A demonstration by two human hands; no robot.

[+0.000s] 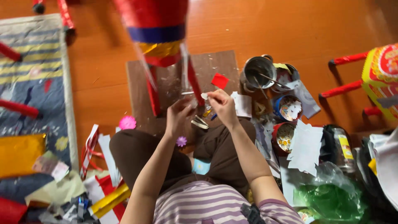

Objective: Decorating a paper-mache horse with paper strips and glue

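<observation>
left hand [179, 116]: fingers curled, seemingly touching the red leg [195, 85] of the paper-covered frame [155, 29], grip unclear | right hand [223, 105]: pinching a small white scrap [204, 96] just beside that leg | red paper square [219, 80] on cardboard sheet [215, 64] | metal pot [258, 72] near the right hand

1 head-worn camera looks steeply down from above the seated person's striped shirt [215, 205] and brown-trousered lap [166, 161], facing forward across the orange wooden floor [290, 29]. It sits close: forearms fill the lower middle, floor clutter reaches every edge.
</observation>
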